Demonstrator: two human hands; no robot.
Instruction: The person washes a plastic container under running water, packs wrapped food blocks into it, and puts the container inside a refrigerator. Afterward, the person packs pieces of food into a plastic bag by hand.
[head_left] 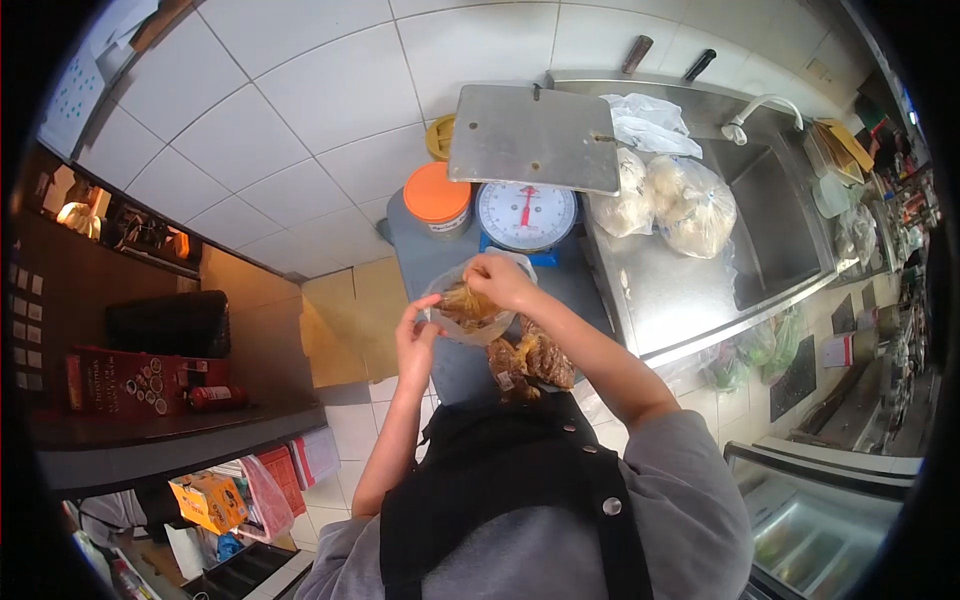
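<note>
A clear plastic bag with brown and yellowish food inside stands open on the grey table. My left hand grips the bag's rim at its left side. Over the bag's opening, my right hand has its fingers pinched together at the food; what they hold is too small to make out. Just right of the bag, brown chunks of food lie near the table's front edge, partly under my right forearm. Behind the bag stands a dial scale with a metal plate above it.
An orange-lidded tub sits left of the scale. To the right, filled plastic bags rest on the steel counter beside a sink with a white faucet. A glass-topped fridge stands at the lower right.
</note>
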